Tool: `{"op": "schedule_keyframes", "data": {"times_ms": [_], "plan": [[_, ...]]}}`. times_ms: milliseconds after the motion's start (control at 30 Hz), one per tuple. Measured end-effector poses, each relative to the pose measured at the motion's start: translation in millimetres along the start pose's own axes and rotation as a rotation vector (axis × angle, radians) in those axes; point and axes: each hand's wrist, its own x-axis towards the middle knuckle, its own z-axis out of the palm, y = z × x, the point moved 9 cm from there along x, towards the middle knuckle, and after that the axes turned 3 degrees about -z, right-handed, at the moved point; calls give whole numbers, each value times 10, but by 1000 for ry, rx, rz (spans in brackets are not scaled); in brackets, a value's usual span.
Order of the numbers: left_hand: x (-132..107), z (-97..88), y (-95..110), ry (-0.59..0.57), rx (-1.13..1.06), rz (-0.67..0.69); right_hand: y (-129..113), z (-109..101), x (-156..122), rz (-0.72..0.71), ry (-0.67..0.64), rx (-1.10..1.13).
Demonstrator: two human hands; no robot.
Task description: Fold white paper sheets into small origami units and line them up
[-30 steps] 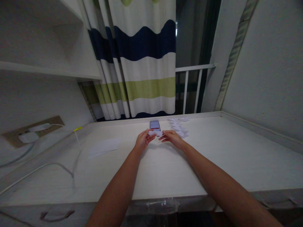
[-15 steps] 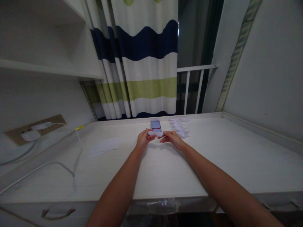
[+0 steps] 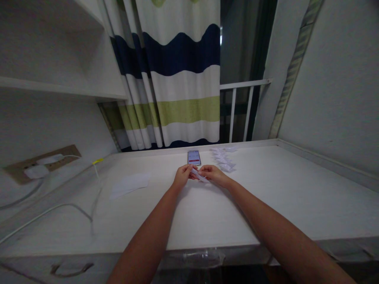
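Note:
A small folded piece of white paper (image 3: 202, 177) is held just above the desk, slanting down to the right. My left hand (image 3: 182, 176) pinches its upper left end between thumb and fingers. On the other side, my right hand (image 3: 213, 174) grips the paper with bent fingers. The fingers hide part of its folds. Right behind the hands lies a phone (image 3: 194, 158) with a lit screen. Several folded white paper pieces (image 3: 222, 159) lie in a row to the right of the phone.
Flat white sheets (image 3: 132, 184) lie on the white desk (image 3: 213, 221) to the left. A cable (image 3: 68, 204) runs over the desk's left side from plugs in a wall socket (image 3: 44, 165). A striped curtain (image 3: 186, 86) hangs behind, and a shelf (image 3: 65, 88) juts out at upper left.
The folded paper has turned from lying level between my hands to slanting down to the right. My fingers have closed in around it, and the hands are nearer each other.

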Motion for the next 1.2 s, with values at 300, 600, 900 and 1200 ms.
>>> {"op": "schedule_keyframes", "data": {"times_ms": [300,600,900,1200], "plan": [[-52,71,10,-43,-95,-42,-27,-51,-24,10,53,25],[-16,65,-81,-60,-54,-45,12,-84,-12,19,61,31],[-17,78,-75,-73,-37,-38,-20,-103,20,-52,67,-16],[18,41,-147,-41,-118,-69,-50,-97,18,-62,66,-23]]}}
